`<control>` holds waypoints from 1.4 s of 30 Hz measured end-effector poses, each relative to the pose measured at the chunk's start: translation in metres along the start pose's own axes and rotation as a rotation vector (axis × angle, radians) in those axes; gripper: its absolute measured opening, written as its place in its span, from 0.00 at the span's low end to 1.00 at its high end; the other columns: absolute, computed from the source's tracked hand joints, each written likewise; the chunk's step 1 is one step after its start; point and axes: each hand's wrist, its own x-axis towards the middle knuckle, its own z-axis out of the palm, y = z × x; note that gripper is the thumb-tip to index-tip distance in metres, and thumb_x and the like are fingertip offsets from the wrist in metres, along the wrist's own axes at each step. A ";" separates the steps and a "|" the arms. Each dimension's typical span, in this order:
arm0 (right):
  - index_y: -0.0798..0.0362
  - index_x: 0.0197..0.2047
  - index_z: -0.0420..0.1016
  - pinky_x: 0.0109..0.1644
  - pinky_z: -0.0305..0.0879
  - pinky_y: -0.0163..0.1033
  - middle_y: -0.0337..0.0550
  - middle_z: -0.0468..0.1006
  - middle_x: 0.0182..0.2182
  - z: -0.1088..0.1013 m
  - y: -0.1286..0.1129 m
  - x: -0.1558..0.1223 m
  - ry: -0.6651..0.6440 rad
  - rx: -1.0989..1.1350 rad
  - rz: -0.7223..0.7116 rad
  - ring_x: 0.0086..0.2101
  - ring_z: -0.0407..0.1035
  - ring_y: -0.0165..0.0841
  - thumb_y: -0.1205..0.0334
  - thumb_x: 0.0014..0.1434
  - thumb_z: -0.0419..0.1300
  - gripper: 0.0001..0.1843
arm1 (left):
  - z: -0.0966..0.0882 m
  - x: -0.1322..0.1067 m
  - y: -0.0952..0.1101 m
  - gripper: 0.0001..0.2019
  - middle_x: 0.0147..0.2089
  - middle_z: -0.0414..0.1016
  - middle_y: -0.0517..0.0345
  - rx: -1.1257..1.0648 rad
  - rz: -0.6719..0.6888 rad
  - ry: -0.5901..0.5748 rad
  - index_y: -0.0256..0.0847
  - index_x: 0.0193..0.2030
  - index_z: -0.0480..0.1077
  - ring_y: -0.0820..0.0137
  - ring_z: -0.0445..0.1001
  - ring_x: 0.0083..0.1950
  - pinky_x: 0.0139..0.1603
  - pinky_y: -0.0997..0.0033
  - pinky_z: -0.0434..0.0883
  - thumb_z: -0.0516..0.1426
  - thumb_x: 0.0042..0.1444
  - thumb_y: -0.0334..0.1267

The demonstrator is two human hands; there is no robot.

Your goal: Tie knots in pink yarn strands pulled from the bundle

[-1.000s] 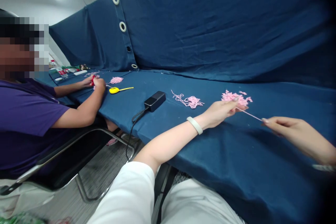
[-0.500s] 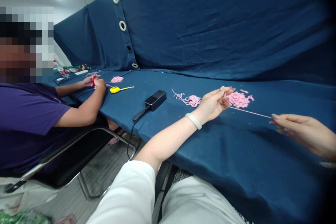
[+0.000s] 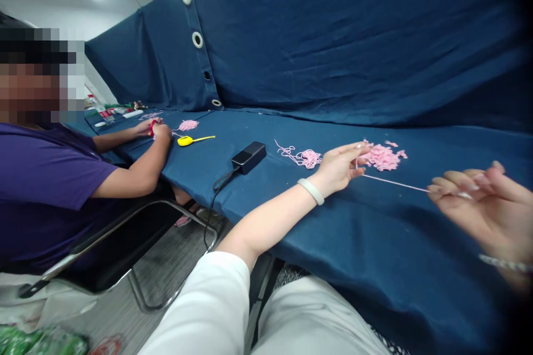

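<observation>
Pink yarn strand (image 3: 395,182) runs pretty much straight between the two hands, just above the blue cloth-covered table (image 3: 375,244). Left hand (image 3: 339,167) is closed up, fingers curled, with the strand coming out of the fingertips (image 3: 358,161), so it looks pinched there. Right hand (image 3: 478,199) is off at the far edge of the shot, a bit blurry, fingers loosely curled. The strand reaches its fingertips, but honestly I can't tell if it's actually gripped.

Right beside the left fingers sits a heap of snipped pink yarn bits (image 3: 383,158), and just past that there's a tangled pink yarn bunch (image 3: 308,159). Further along the table you've got a black power brick (image 3: 249,157) with its black cable (image 3: 214,211) dropping over the edge, a yellow tape measure (image 3: 185,141), and another small pink yarn pile (image 3: 188,125).

Co-worker in a purple T-shirt (image 3: 41,194) sits on a black chair (image 3: 125,238) down the left side, with both hands (image 3: 161,132) together around something red near that small pile. White bangle (image 3: 311,191) on the left wrist. Blue curtain (image 3: 316,39) with metal-ringed grommets hangs behind everything.
</observation>
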 end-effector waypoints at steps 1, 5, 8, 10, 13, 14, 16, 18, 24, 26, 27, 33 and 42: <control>0.48 0.18 0.66 0.27 0.51 0.43 0.37 0.52 0.21 0.000 0.002 0.002 -0.031 0.036 0.021 0.22 0.50 0.30 0.56 0.49 0.63 0.12 | -0.001 0.001 0.002 0.06 0.42 0.75 0.51 -0.008 0.023 0.014 0.36 0.35 0.74 0.81 0.66 0.25 0.24 0.81 0.65 0.57 0.52 0.28; 0.54 0.31 0.75 0.27 0.57 0.37 0.40 0.67 0.27 -0.001 0.011 0.009 -0.123 0.011 0.104 0.23 0.57 0.24 0.68 0.42 0.66 0.09 | -0.005 0.005 0.006 0.09 0.39 0.76 0.54 -0.018 0.050 0.043 0.38 0.40 0.72 0.81 0.67 0.25 0.27 0.79 0.66 0.57 0.51 0.27; 0.57 0.35 0.75 0.25 0.58 0.32 0.40 0.72 0.29 -0.003 0.015 0.012 -0.079 -0.016 0.066 0.23 0.60 0.22 0.72 0.40 0.65 0.15 | -0.004 0.006 0.005 0.12 0.38 0.76 0.56 -0.012 0.030 0.058 0.39 0.43 0.70 0.80 0.68 0.26 0.26 0.79 0.66 0.57 0.52 0.26; 0.55 0.38 0.74 0.23 0.56 0.29 0.38 0.74 0.27 -0.006 0.018 0.017 -0.035 -0.024 0.047 0.22 0.60 0.22 0.73 0.40 0.64 0.18 | -0.003 0.006 0.004 0.08 0.38 0.76 0.56 0.005 0.005 0.043 0.37 0.39 0.70 0.80 0.69 0.26 0.26 0.80 0.66 0.58 0.51 0.26; 0.50 0.44 0.71 0.21 0.55 0.28 0.36 0.76 0.27 -0.012 0.021 0.025 -0.016 -0.034 -0.012 0.21 0.61 0.22 0.74 0.40 0.64 0.25 | -0.003 0.006 0.002 0.04 0.36 0.76 0.54 0.108 -0.068 -0.001 0.33 0.36 0.71 0.80 0.70 0.27 0.26 0.81 0.67 0.58 0.52 0.27; 0.50 0.44 0.70 0.21 0.55 0.28 0.36 0.76 0.27 -0.013 0.022 0.027 -0.015 -0.043 -0.034 0.21 0.61 0.22 0.73 0.41 0.64 0.24 | -0.004 0.006 0.001 0.04 0.36 0.76 0.54 0.141 -0.085 -0.024 0.33 0.35 0.71 0.79 0.71 0.27 0.26 0.80 0.68 0.58 0.51 0.27; 0.52 0.41 0.71 0.21 0.55 0.28 0.38 0.77 0.28 -0.016 0.023 0.030 -0.019 -0.064 -0.072 0.20 0.61 0.22 0.71 0.43 0.64 0.19 | -0.005 0.005 -0.002 0.03 0.36 0.76 0.54 0.195 -0.103 -0.047 0.33 0.34 0.71 0.79 0.72 0.27 0.27 0.80 0.69 0.58 0.51 0.27; 0.55 0.35 0.71 0.21 0.54 0.27 0.39 0.77 0.28 -0.017 0.024 0.032 -0.024 -0.083 -0.093 0.20 0.61 0.21 0.69 0.44 0.64 0.11 | -0.005 0.004 -0.003 0.03 0.34 0.76 0.54 0.242 -0.105 -0.046 0.34 0.34 0.70 0.79 0.71 0.27 0.26 0.79 0.69 0.59 0.51 0.28; 0.55 0.27 0.67 0.21 0.54 0.27 0.37 0.72 0.24 -0.017 0.020 0.030 0.044 -0.004 -0.059 0.19 0.58 0.20 0.67 0.50 0.61 0.06 | -0.003 0.002 -0.007 0.05 0.30 0.75 0.55 0.360 -0.083 -0.026 0.35 0.32 0.68 0.80 0.68 0.21 0.22 0.80 0.67 0.58 0.52 0.35; 0.55 0.26 0.65 0.21 0.54 0.27 0.35 0.69 0.22 -0.016 0.019 0.029 0.070 0.014 -0.064 0.19 0.57 0.20 0.66 0.50 0.61 0.07 | -0.002 0.000 -0.009 0.05 0.29 0.75 0.55 0.405 -0.069 -0.027 0.35 0.32 0.68 0.80 0.67 0.20 0.20 0.80 0.66 0.58 0.52 0.36; 0.55 0.26 0.65 0.20 0.53 0.27 0.34 0.68 0.21 -0.015 0.018 0.028 0.077 0.016 -0.066 0.18 0.56 0.20 0.66 0.50 0.61 0.07 | -0.002 -0.001 -0.010 0.06 0.29 0.75 0.54 0.426 -0.064 -0.033 0.35 0.32 0.68 0.81 0.66 0.19 0.19 0.81 0.65 0.59 0.52 0.36; 0.55 0.23 0.64 0.16 0.41 0.27 0.29 0.55 0.14 0.022 0.019 0.019 0.063 0.005 -0.045 0.15 0.48 0.20 0.64 0.46 0.64 0.11 | 0.001 -0.007 -0.016 0.11 0.35 0.76 0.54 0.359 0.002 -0.108 0.37 0.35 0.69 0.73 0.74 0.31 0.27 0.75 0.70 0.63 0.46 0.39; 0.55 0.24 0.68 0.17 0.37 0.28 0.28 0.52 0.14 0.056 0.035 -0.013 -0.131 -0.013 0.034 0.16 0.43 0.19 0.59 0.43 0.66 0.11 | 0.000 -0.006 -0.020 0.11 0.29 0.74 0.60 0.171 0.000 -0.168 0.37 0.32 0.75 0.75 0.71 0.31 0.37 0.72 0.67 0.67 0.40 0.37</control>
